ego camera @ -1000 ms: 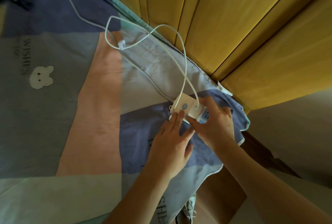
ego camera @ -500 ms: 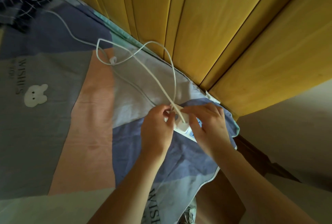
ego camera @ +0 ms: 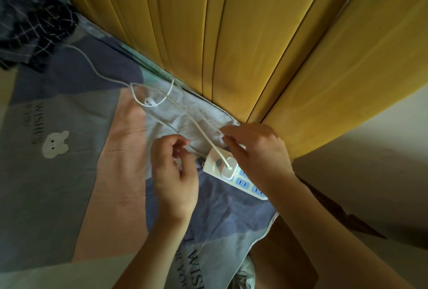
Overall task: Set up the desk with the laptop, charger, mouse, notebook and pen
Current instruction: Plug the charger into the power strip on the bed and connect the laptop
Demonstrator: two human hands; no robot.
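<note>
A white charger plug (ego camera: 228, 169) sits in a white power strip (ego camera: 249, 183) with blue sockets, which lies on the bed sheet (ego camera: 69, 173). The charger's white cable (ego camera: 185, 115) runs up-left from the plug, loops, and goes on toward the top left. My right hand (ego camera: 257, 152) lies over the strip's far side, its fingers along the edge. Just left of the strip's end is my left hand (ego camera: 176, 173), fingers loosely curled, with nothing visible in them. No laptop, mouse, notebook or pen is in view.
A yellow panelled headboard (ego camera: 254, 45) rises right behind the strip. Dark checked fabric (ego camera: 34, 22) is bunched at the top left. The sheet's edge (ego camera: 266, 233) drops off below the strip, beside a brown bed frame and pale floor (ego camera: 370, 173).
My left hand has let go of the charger plug and drawn back to the left. The plug now sits uncovered in the strip. My right hand stays on the strip.
</note>
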